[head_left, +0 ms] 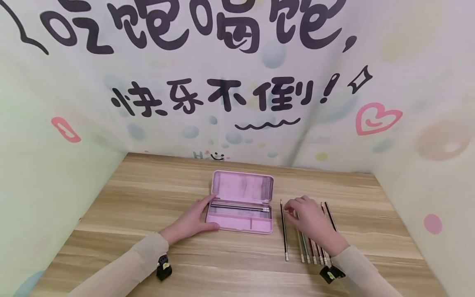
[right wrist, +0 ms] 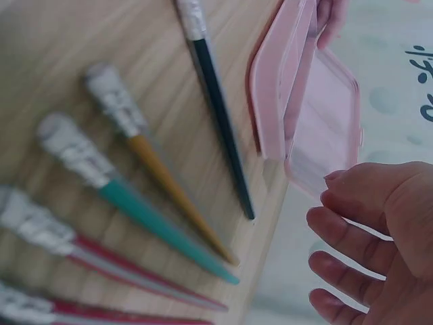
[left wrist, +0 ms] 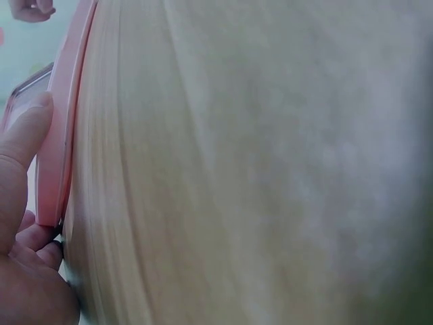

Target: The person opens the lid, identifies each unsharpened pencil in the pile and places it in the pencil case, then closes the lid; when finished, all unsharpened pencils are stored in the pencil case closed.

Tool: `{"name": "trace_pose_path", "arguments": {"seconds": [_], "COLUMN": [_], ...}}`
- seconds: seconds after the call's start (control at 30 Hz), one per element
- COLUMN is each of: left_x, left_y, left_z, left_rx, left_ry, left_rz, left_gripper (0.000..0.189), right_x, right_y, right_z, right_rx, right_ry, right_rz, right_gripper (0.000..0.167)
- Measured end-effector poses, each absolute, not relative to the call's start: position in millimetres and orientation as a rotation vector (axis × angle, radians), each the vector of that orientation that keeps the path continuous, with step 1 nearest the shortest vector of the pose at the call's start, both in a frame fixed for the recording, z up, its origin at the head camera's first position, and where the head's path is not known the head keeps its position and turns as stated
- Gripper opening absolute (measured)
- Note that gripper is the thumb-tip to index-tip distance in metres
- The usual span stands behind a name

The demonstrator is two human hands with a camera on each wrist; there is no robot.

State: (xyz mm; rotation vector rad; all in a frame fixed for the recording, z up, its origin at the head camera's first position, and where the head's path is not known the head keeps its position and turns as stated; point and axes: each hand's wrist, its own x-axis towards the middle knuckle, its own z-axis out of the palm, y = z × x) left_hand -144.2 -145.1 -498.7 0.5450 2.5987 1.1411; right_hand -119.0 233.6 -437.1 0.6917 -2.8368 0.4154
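An open pink pencil case (head_left: 227, 223) lies on the table, its lid (head_left: 241, 186) tilted back. Dark pencils (head_left: 237, 207) lie along its rear compartment. My left hand (head_left: 190, 222) grips the case's left end; in the left wrist view the thumb (left wrist: 30, 132) lies against the pink side. Just right of the case is a single black pencil (head_left: 284, 237). My right hand (head_left: 311, 218) hovers over the row of pencils, fingers loosely bent and holding nothing. Yellow (right wrist: 169, 176), green (right wrist: 155, 220) and red (right wrist: 128, 271) pencils show in the right wrist view, eraser ends nearest.
The wood-grain table (head_left: 237, 268) meets a printed white backdrop (head_left: 178, 136) at the back and both sides. A black pencil (head_left: 331, 216) lies at the right of the row. Black wrist devices (head_left: 163, 268) are strapped at both sleeves.
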Motion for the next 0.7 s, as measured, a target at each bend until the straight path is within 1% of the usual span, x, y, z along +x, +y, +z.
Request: {"name": "trace_pose_path", "arguments": {"seconds": [0.5, 0.7], "left_x": [-143.6, -143.8], "left_y": [-144.0, -144.2], "left_z": [-496.6, -497.0], "left_rx": [0.530, 0.534], "left_ry": [2.582, 2.580], "left_rz": [1.156, 1.161], "left_gripper": [0.100, 0.100], "right_x": [-100.1, -91.1], "right_y": [259.4, 263.4], "right_z": [-452.5, -459.4], "right_rx": [0.570, 0.499], "right_ry": [-2.845, -2.866], "right_rz": [0.429, 0.405], "right_gripper": [0.013, 0.017]}}
